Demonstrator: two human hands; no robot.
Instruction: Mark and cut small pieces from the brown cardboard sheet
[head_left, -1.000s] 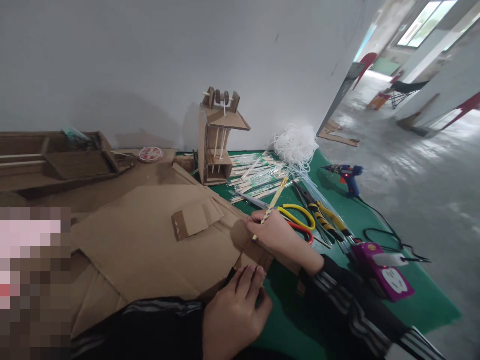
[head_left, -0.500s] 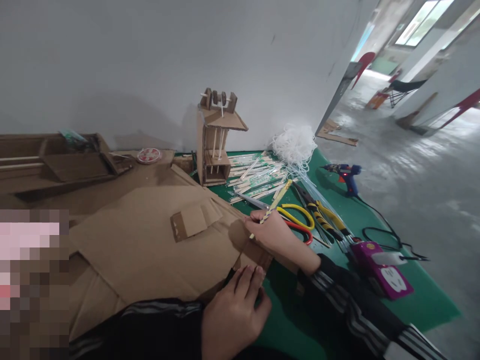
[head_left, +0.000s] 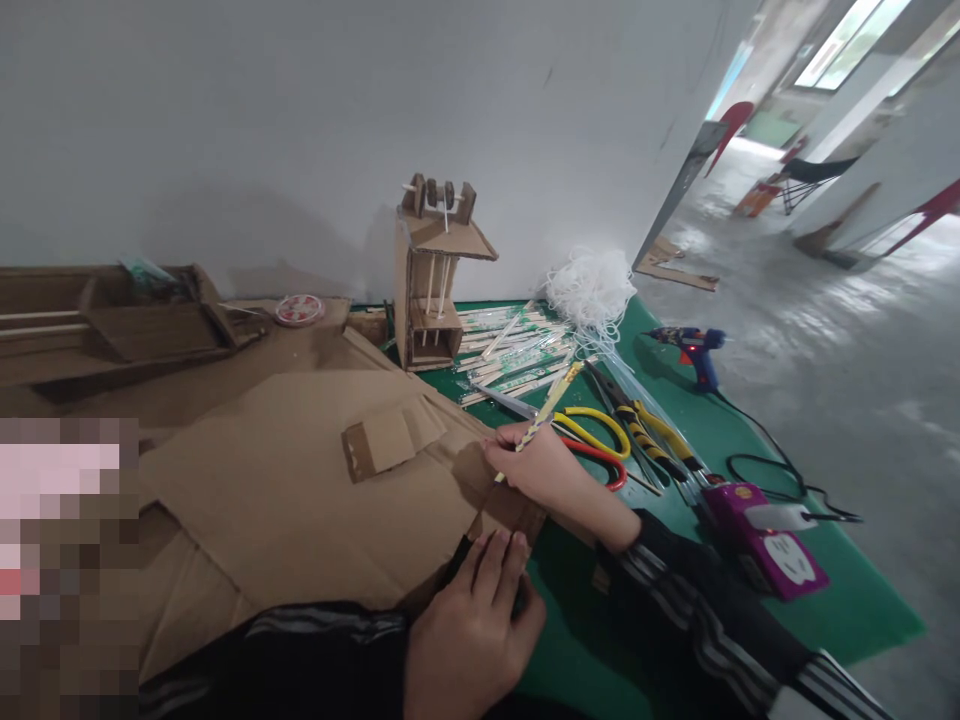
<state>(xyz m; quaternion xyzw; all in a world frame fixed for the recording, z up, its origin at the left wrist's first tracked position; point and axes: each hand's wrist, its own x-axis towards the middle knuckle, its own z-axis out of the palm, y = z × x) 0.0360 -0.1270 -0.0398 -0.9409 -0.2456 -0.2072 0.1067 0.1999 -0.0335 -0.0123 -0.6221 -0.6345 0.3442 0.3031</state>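
My right hand is closed around a yellow patterned pencil, its lower end pointing down at the cardboard. Below it lies a smaller cardboard piece at the right edge of the large cardboard sheet. My left hand lies with fingers stretched out, fingertips pressed on that smaller piece. A narrow dark edge shows beside those fingertips; what it belongs to is hidden. A folded cardboard scrap rests on the sheet.
Scissors, pliers and wrapped sticks lie right of the sheet. A glue gun and purple power socket sit farther right. A cardboard stand rises by the wall, near white string.
My right hand has shifted slightly left with the pencil, whose lower end has also moved a little left. My left hand keeps its place on the cardboard.
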